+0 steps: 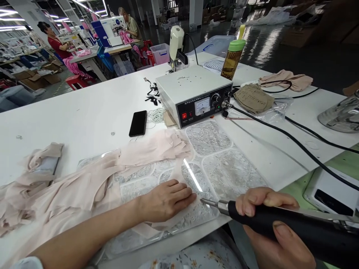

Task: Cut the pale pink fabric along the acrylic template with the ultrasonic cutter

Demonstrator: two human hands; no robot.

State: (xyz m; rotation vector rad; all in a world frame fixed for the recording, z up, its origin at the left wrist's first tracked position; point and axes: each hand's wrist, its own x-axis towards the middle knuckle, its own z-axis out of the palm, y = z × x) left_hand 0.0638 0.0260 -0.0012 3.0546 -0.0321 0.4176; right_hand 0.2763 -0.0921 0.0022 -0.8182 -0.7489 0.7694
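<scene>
My right hand [269,216] is wrapped round a black handheld ultrasonic tool [260,221]. The tool's slim metal tip points left, just short of my left fingertips. My left hand [169,200] presses down on a thin pale pink fabric piece [177,172], fingers curled and close together; the part under the palm is hidden. Beneath the fabric lies a clear, patterned mat [228,173] at the table's front edge. A stack of pale pink fabric pieces [154,147] rests on the mat beyond my left hand. More pink fabric [75,186] spreads out to the left.
Behind the mat stands a white control box [196,87], with a thick black cable [283,130] running right. A phone [138,123] lies to its left. A green-lidded bottle [233,59], brown patterns [254,98] and a glass jar [342,114] are farther back. Two people work at sewing machines.
</scene>
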